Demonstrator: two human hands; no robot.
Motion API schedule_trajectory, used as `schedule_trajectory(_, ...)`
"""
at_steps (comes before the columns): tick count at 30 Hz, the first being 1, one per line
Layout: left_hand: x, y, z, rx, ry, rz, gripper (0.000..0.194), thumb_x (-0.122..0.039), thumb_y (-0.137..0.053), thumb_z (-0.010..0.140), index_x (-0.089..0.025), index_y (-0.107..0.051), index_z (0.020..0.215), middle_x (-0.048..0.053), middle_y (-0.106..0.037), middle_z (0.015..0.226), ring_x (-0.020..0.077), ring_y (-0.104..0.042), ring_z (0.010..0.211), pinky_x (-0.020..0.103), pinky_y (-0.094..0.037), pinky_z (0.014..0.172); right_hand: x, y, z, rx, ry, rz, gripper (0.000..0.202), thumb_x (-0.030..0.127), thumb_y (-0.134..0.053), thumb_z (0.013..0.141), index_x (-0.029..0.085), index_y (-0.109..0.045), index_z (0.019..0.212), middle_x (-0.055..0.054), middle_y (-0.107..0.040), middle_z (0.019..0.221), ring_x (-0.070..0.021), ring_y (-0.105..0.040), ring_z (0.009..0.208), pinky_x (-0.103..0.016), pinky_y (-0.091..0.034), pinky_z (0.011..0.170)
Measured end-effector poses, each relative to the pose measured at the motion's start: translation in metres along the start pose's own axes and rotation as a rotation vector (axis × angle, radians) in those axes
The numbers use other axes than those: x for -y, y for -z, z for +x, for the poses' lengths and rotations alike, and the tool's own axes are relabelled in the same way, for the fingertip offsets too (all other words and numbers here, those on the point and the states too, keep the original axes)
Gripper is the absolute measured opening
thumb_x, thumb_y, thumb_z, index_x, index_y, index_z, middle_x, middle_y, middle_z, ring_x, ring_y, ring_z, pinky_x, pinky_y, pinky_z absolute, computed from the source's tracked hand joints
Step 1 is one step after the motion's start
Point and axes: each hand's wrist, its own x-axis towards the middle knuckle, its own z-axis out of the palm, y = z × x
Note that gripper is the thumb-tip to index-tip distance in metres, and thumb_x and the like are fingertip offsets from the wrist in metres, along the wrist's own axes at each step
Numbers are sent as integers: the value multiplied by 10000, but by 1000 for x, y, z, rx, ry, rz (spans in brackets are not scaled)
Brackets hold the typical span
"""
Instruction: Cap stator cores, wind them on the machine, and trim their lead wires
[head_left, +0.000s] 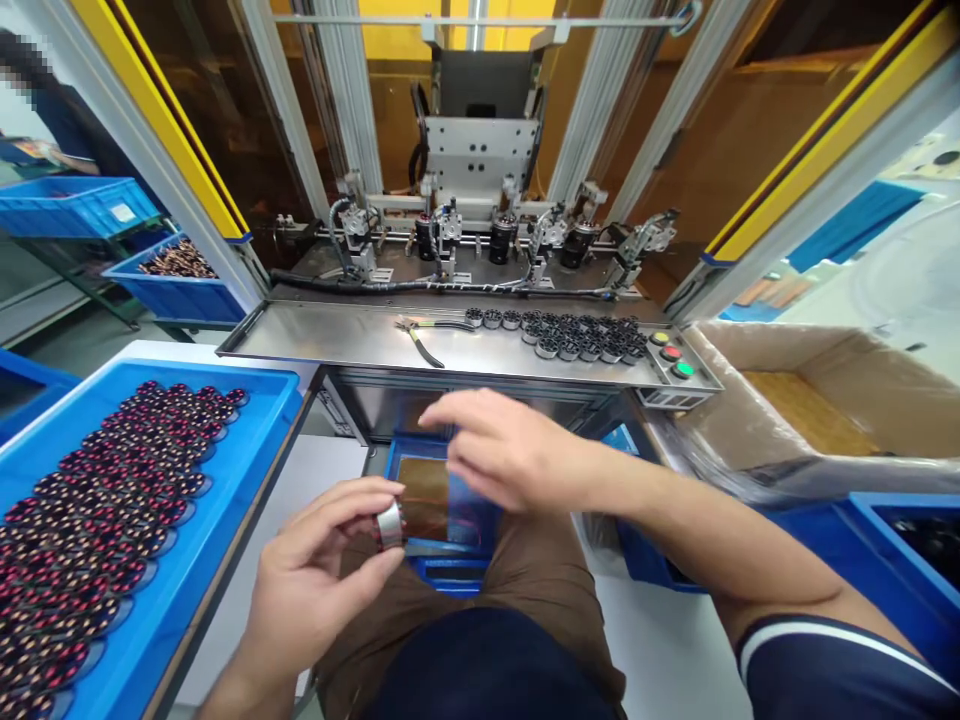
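Observation:
My left hand grips a small motor stator between thumb and fingers; its silver metal band faces up and red bits show at its edge. To the right and a little higher, my right hand hangs over my lap with the index finger stretched out and the others loosely bent, nothing visible in it. Rows of similar wound stators with red and copper colouring fill much of the blue tray at the left. On the metal shelf ahead lie black-and-silver round parts in a cluster.
Cutting pliers lie on the metal shelf. Behind it stands a machine with several clamps and black cylinders. Coloured push buttons sit at the shelf's right end, beside a lined carton. A blue bin is below my hands.

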Motion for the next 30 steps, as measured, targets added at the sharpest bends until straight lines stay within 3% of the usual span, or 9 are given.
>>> schedule_trajectory(3,5,0,2,-178,77,-153,354,-56,-759,789,-232,-741,1095,68,-746,1137,201,-715,1066,238,-602,899,-60,-17,21,29,-269,-65,168,286,-640,928,132,-653,992,-166,-659,1217,-247,-598,1168,-423,-486,1027)
schedule_trajectory(6,6,-5,7,-275,156,-284,337,-91,-778,790,-226,-748,1097,68,-762,1114,180,-751,934,228,-625,826,-115,-45,41,72,-557,-149,459,358,-685,904,104,-576,1271,-194,-603,1329,-280,-542,1269,-439,-413,1097)
schedule_trajectory(11,5,-8,7,-362,258,-357,333,-131,-807,775,-226,-750,1089,65,-761,1111,156,-753,815,210,-633,725,-149,-80,50,162,-700,-175,729,486,-672,881,103,-441,1457,-276,-514,1398,-414,-457,1331,-580,-333,1095)
schedule_trajectory(17,1,-9,5,-388,264,-400,234,-241,-777,821,-215,-755,1052,76,-748,1115,168,-743,768,241,-631,657,-153,-79,43,187,-739,-82,647,362,-621,878,161,-441,1466,-246,-530,1365,-417,-480,1265,-592,-338,1064)
schedule_trajectory(20,-3,-14,7,-417,255,-404,159,-237,-760,832,-210,-764,989,73,-752,1087,170,-737,760,245,-628,618,-156,-69,43,127,-721,38,559,286,-606,858,111,-529,1383,-234,-586,1288,-380,-500,1232,-541,-340,1088)
schedule_trajectory(23,-6,-18,9,-434,238,-404,136,-204,-765,819,-209,-766,955,71,-758,1064,174,-731,788,239,-624,605,-148,-57,36,12,-722,225,450,344,-506,919,101,-585,1289,-187,-654,1174,-310,-591,1113,-477,-445,1017)
schedule_trajectory(27,-9,-21,10,-449,236,-403,123,-187,-768,813,-210,-768,935,67,-759,1066,179,-730,830,234,-624,633,-99,-53,0,-146,-730,526,599,500,-161,1016,123,-469,1366,-168,-663,1155,-222,-695,928,-380,-579,791)
schedule_trajectory(29,-11,-22,10,-436,260,-401,131,-200,-756,830,-210,-770,960,67,-757,1076,170,-734,794,236,-624,641,-58,-59,-29,-182,-712,708,626,558,-145,1012,143,-446,1371,-169,-666,1155,-213,-710,909,-369,-591,769)
schedule_trajectory(30,-12,-23,11,-419,278,-400,149,-215,-748,842,-208,-770,989,71,-756,1082,168,-736,775,237,-624,645,-36,-64,-44,-238,-709,949,592,580,-270,1002,150,-454,1364,-175,-660,1164,-227,-706,938,-388,-584,804)
